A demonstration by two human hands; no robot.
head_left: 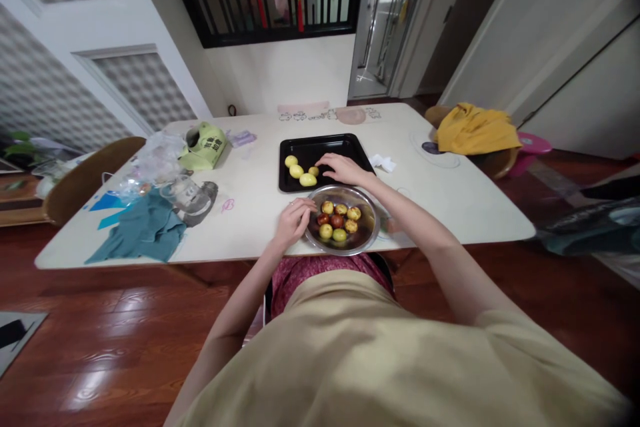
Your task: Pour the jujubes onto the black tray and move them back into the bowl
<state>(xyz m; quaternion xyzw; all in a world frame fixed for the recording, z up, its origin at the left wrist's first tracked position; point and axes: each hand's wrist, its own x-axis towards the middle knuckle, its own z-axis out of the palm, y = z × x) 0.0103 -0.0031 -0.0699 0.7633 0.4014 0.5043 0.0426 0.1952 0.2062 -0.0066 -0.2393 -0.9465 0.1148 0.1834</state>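
Observation:
My left hand (294, 221) is at the left rim of a round metal bowl (370, 230), fingers over the edge and thumb outside, gripping it. Inside the bowl lie several round fruits: yellow ones with brown patches (353, 213), a greenish one (339, 235) and dark red ones (337, 221). Over the black tray (325, 145) just behind the bowl, my right hand (345, 168) reaches in from the right, its fingers stretched out and apart. A small yellow fruit (314, 171) is close to its fingertips; contact is unclear. More yellow fruits (296, 171) lie in the tray's left part.
On the white table (250, 213), a teal cloth (143, 230), a clear container (185, 195), plastic bags (160, 157) and a green bag (204, 145) stand left. Crumpled white tissue (384, 163) lies right of the tray. A yellow garment (475, 130) hangs over a chair at right.

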